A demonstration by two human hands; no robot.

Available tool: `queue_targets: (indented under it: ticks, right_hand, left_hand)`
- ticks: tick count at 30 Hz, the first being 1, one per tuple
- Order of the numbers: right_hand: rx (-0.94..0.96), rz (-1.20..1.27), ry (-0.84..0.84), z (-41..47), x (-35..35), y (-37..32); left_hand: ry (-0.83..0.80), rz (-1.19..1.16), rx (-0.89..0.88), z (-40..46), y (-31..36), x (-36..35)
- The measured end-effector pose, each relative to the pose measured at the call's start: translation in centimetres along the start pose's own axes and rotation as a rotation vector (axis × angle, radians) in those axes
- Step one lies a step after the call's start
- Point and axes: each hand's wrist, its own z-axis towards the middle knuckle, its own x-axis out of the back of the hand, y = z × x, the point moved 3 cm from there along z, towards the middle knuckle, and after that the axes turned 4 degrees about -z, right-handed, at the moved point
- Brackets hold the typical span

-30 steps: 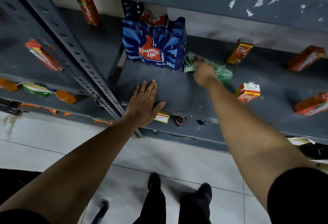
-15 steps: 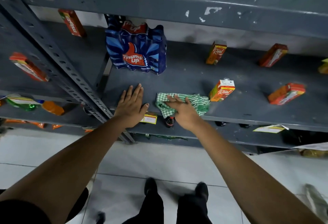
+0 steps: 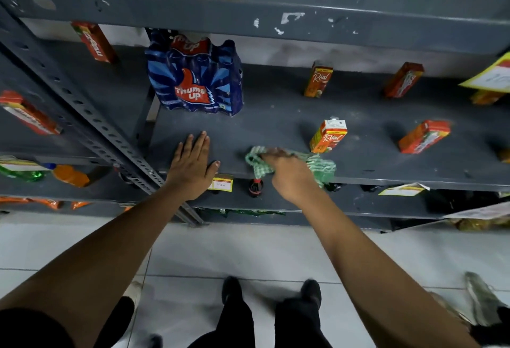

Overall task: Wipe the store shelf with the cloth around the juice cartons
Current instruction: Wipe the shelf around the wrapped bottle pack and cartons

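A green-and-white checked cloth (image 3: 321, 167) lies bunched at the front edge of the grey shelf (image 3: 276, 127). My right hand (image 3: 289, 175) presses down on the cloth, its fingers blurred. My left hand (image 3: 191, 167) rests flat on the shelf to the left, fingers together, holding nothing. An orange Real juice carton (image 3: 328, 136) stands just behind and to the right of the cloth. Another Real carton (image 3: 318, 79) stands at the back. Two red-orange cartons (image 3: 423, 136) (image 3: 403, 80) sit further right.
A blue Thums Up bottle pack (image 3: 194, 77) stands at the back left of the shelf. A perforated upright post (image 3: 82, 116) divides the shelf bays. Red cartons (image 3: 95, 41) stand in the left bay. A yellow price tag (image 3: 220, 183) hangs on the shelf lip, bottles below.
My right hand pulled the cloth from the back beside the bottle pack down to the front edge, then slid it a little right toward the carton. My left hand stayed flat.
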Motion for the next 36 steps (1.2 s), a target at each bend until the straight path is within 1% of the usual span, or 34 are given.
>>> queue_targets:
  ticks: [2,4,6,9,11,14,16,18,20,24,26,27,29,30,32,34,36]
  right_hand:
    - [0.013,0.012,-0.097,-1.1,-0.7,0.4]
    - [-0.001,0.092,-0.199,-3.0,-0.9,1.1]
    - [-0.058,0.193,-0.232,-5.1,-0.7,2.6]
    - [-0.2,0.17,-0.143,-7.7,1.5,7.9]
    - [-0.296,0.133,-0.063,-8.9,4.5,11.6]
    - [-0.431,0.158,0.107,-8.8,9.4,15.8]
    - [-0.486,0.178,0.235,-6.9,11.7,17.8]
    - [-0.439,0.143,0.316,-4.0,13.5,18.7]
    - [-0.311,0.093,0.301,-0.3,14.6,18.4]
    - [0.016,0.069,0.107,8.2,13.4,16.0]
    - [0.159,0.011,0.018,11.7,11.7,15.0]
    - [0.222,-0.021,-0.043,12.9,10.8,14.7]
    - [0.325,-0.063,-0.233,14.3,8.8,14.8]
    - [0.357,-0.071,-0.314,14.5,7.9,15.2]
    - [0.356,-0.031,-0.352,14.6,6.8,16.7]
    - [0.342,0.009,-0.299,13.8,6.4,18.0]
    - [0.299,-0.014,-0.246,12.5,6.5,19.2]
  left_hand:
    - [0.035,-0.006,-0.003,-0.1,0.2,0.0]
    - [0.073,-0.018,0.012,-0.7,0.3,-0.1]
    - [0.116,-0.029,-0.013,-1.5,1.0,-0.1]
    - [0.151,-0.051,-0.154,-0.9,5.6,0.1]
    - [0.154,-0.097,-0.202,0.3,9.3,0.1]
    - [0.145,-0.122,-0.193,2.5,13.8,-0.5]
    - [0.137,-0.119,-0.151,3.8,15.6,-1.1]
    - [0.13,-0.093,-0.094,4.6,16.3,-1.7]
    - [0.142,-0.052,-0.073,4.8,16.3,-2.2]
    - [0.182,-0.022,-0.085,4.8,16.4,-2.4]
    - [0.191,-0.013,-0.084,4.8,16.4,-2.4]
    - [0.19,-0.013,-0.086,4.8,16.4,-2.5]
    - [0.186,-0.011,-0.089,4.8,16.3,-2.7]
    - [0.188,-0.01,-0.089,4.9,16.2,-2.8]
    - [0.195,-0.013,-0.081,5.0,16.2,-2.9]
    - [0.196,-0.014,-0.066,5.1,16.2,-2.9]
    - [0.194,-0.008,-0.057,5.0,16.3,-2.8]
